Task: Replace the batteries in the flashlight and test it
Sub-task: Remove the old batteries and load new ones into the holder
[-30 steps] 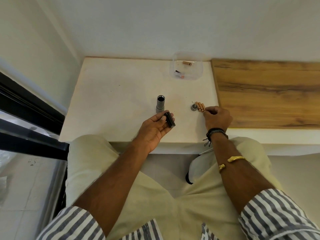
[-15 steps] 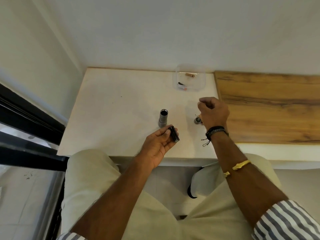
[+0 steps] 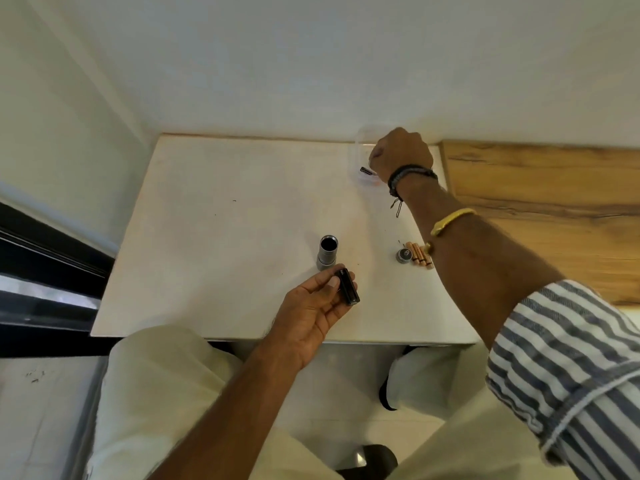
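The grey flashlight body (image 3: 328, 253) stands upright on the white table (image 3: 225, 220), its open end facing up. Just in front of it, my left hand (image 3: 311, 317) holds a black battery holder (image 3: 348, 286) in its fingertips. To the right, the round tail cap (image 3: 403, 255) lies beside a few copper-coloured batteries (image 3: 419, 255), partly hidden by my right forearm. My right hand (image 3: 401, 154) reaches to the back of the table with its fingers curled down over a clear plastic container (image 3: 360, 147). What the curled fingers hold, if anything, is hidden. A dark small item (image 3: 367, 171) lies in the container.
A wooden surface (image 3: 536, 202) adjoins the table on the right. White walls close off the back and left sides. A dark window frame (image 3: 41, 258) runs along the left. My knees in pale trousers sit under the table's front edge.
My right hand left the batteries by the tail cap, rose, and travelled back to the clear container. My left hand kept hold of the black battery holder. The camera tilted.
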`<state>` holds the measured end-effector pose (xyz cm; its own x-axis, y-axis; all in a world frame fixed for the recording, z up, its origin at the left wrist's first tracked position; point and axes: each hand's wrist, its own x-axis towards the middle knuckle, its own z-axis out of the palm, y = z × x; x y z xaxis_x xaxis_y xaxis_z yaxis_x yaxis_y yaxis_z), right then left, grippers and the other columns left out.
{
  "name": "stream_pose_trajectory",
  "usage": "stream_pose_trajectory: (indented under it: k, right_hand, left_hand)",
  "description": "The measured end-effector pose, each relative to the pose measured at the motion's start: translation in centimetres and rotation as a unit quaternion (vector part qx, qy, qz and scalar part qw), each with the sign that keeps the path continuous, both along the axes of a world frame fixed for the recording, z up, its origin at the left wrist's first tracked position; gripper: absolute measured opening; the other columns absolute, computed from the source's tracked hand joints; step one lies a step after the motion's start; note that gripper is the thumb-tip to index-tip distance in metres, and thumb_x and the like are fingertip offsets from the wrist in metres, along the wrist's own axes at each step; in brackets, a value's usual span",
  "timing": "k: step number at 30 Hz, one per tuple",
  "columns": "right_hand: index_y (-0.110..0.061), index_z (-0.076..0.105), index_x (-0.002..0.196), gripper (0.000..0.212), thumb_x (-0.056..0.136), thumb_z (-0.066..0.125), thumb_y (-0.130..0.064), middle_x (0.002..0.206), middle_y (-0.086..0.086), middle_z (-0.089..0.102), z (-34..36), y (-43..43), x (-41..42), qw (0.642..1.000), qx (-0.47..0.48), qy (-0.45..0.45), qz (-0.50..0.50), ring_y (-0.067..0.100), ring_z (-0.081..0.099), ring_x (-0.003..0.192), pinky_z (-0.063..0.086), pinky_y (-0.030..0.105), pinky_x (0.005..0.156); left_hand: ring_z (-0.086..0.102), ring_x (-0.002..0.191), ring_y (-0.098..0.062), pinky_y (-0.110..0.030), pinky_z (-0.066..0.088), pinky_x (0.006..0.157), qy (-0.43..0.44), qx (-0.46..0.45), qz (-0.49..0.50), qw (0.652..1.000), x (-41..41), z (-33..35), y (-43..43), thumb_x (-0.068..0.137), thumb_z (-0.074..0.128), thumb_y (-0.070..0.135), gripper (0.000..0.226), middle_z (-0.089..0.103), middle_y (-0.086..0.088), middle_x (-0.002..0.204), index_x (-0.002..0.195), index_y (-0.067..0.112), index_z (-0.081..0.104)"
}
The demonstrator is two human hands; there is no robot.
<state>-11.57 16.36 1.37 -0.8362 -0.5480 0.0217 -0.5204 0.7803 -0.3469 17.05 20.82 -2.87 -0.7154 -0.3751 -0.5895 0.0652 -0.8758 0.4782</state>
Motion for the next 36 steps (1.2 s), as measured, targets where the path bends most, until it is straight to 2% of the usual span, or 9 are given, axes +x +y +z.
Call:
stream_pose_trajectory:
  k: [6, 11, 18, 21, 23, 27, 31, 34, 36]
  right_hand:
    - [-0.005, 0.069, 0.111, 0.028, 0.091, 0.062, -0.023, 0.109, 0.019, 0.072, -0.8, -1.5, -1.0, 0.995, 0.098, -0.01, 0.033, 0.041, 0.068, 0.1, 0.057, 0.041, 0.083]
    - [-0.013, 0.074, 0.115, 0.029, 0.092, 0.056, -0.014, 0.118, 0.013, 0.072, -0.8, -1.7, -1.3, 0.992, 0.097, -0.053, 0.056, 0.036, 0.067, 0.107, 0.058, 0.043, 0.093]
    - [-0.005, 0.071, 0.116, 0.027, 0.091, 0.063, -0.01, 0.117, 0.018, 0.072, -1.2, -1.5, -1.3, 0.993, 0.079, -0.067, 0.057, 0.036, 0.065, 0.111, 0.057, 0.043, 0.096]
    - [-0.005, 0.073, 0.111, 0.023, 0.089, 0.064, -0.007, 0.114, 0.016, 0.073, -1.1, -0.9, -1.1, 0.996, 0.039, -0.071, 0.044, 0.036, 0.065, 0.111, 0.057, 0.043, 0.094]
    - [-0.009, 0.074, 0.106, 0.022, 0.089, 0.063, -0.005, 0.113, 0.012, 0.073, -0.9, -0.2, -0.6, 0.997, -0.016, -0.065, 0.046, 0.033, 0.067, 0.108, 0.057, 0.038, 0.09]
    - [-0.022, 0.068, 0.117, 0.037, 0.088, 0.054, -0.002, 0.107, 0.007, 0.075, 0.5, 2.4, 2.0, 0.986, -0.133, -0.084, 0.051, 0.023, 0.067, 0.1, 0.05, 0.025, 0.08]
    - [-0.028, 0.07, 0.113, 0.034, 0.088, 0.06, -0.009, 0.106, 0.003, 0.075, 1.5, 5.8, 5.9, 0.97, -0.186, -0.142, 0.066, 0.02, 0.07, 0.094, 0.059, 0.035, 0.086]
    - [-0.027, 0.068, 0.108, 0.028, 0.088, 0.062, -0.008, 0.103, 0.004, 0.076, 2.0, 9.0, 9.1, 0.952, -0.213, -0.213, 0.056, 0.019, 0.073, 0.085, 0.064, 0.035, 0.074]
    - [-0.026, 0.067, 0.104, 0.025, 0.088, 0.063, -0.007, 0.09, 0.004, 0.076, 2.1, 11.0, 11.3, 0.939, -0.234, -0.248, 0.051, 0.018, 0.074, 0.076, 0.064, 0.033, 0.067]
  left_hand:
    - [0.07, 0.108, -0.028, -0.034, 0.06, 0.081, 0.006, 0.009, 0.0, 1.0, -0.2, 0.1, 0.0, 0.088, 0.061, 0.006, 0.036, 0.069, -0.019, 0.121, 0.124, 0.002, 0.064]
    - [0.071, 0.105, -0.028, -0.034, 0.06, 0.081, 0.012, 0.012, 0.01, 1.0, -0.2, 0.4, -0.1, 0.087, 0.062, 0.006, 0.036, 0.069, -0.02, 0.12, 0.122, 0.002, 0.065]
    - [0.071, 0.105, -0.029, -0.034, 0.06, 0.08, 0.013, 0.01, 0.013, 1.0, 0.0, 0.5, 0.0, 0.095, 0.055, 0.002, 0.029, 0.069, -0.021, 0.121, 0.123, 0.001, 0.064]
    - [0.071, 0.106, -0.029, -0.034, 0.06, 0.081, 0.011, 0.004, 0.011, 1.0, 0.0, 0.4, -0.1, 0.095, 0.055, 0.002, 0.028, 0.069, -0.02, 0.12, 0.122, 0.001, 0.064]
    - [0.071, 0.105, -0.029, -0.034, 0.06, 0.08, 0.013, 0.0, 0.013, 1.0, 0.1, 0.4, -0.3, 0.095, 0.056, 0.002, 0.028, 0.069, -0.02, 0.12, 0.122, 0.001, 0.065]
    - [0.07, 0.105, -0.03, -0.035, 0.06, 0.08, 0.02, -0.003, 0.015, 1.0, 0.1, 0.7, -0.3, 0.092, 0.059, 0.001, 0.029, 0.069, -0.022, 0.119, 0.12, 0.0, 0.065]
    - [0.071, 0.104, -0.03, -0.036, 0.06, 0.081, 0.018, -0.021, 0.015, 1.0, 0.2, 1.2, -0.2, 0.091, 0.06, 0.001, 0.028, 0.07, -0.021, 0.117, 0.118, 0.0, 0.066]
    - [0.071, 0.103, -0.029, -0.035, 0.06, 0.08, 0.015, -0.041, 0.013, 0.999, 0.4, 1.6, 0.1, 0.093, 0.058, 0.001, 0.026, 0.071, -0.02, 0.116, 0.117, 0.001, 0.067]
    - [0.071, 0.102, -0.029, -0.035, 0.06, 0.079, 0.018, -0.051, 0.012, 0.998, 0.6, 1.7, 0.2, 0.095, 0.057, 0.001, 0.024, 0.071, -0.019, 0.115, 0.117, 0.002, 0.067]
